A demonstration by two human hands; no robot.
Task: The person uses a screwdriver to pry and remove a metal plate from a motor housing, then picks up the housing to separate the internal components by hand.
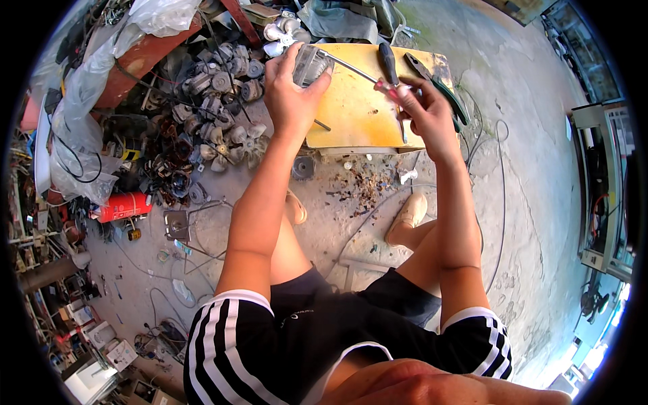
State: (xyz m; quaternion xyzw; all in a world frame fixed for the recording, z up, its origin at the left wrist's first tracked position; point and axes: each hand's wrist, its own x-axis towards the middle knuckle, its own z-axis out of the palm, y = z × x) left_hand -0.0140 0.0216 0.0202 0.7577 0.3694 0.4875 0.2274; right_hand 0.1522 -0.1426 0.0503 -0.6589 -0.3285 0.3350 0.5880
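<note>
My left hand [289, 91] is wrapped around a small grey motor [312, 66], held at the left end of a worn yellow tabletop [351, 115]. In my right hand [428, 116], the thumb and fingers close on the red handle of a screwdriver [347, 66]. Its long shank points left, and the tip reaches the motor's upper edge; whether it sits in a screw is too small to tell. Beyond my right hand lie a black-handled tool [388, 62] and pliers [449, 98] with dark green handles. A thin dark rod [322, 125] shows below my left hand.
A heap of similar motors [219, 84], some with fan blades [239, 145], covers the floor at left. Nearby sit a red container [125, 206] and plastic sheeting [81, 142]. Debris [364, 185] and a cable [503, 196] lie on the concrete floor. A metal-framed cabinet [594, 189] stands far right.
</note>
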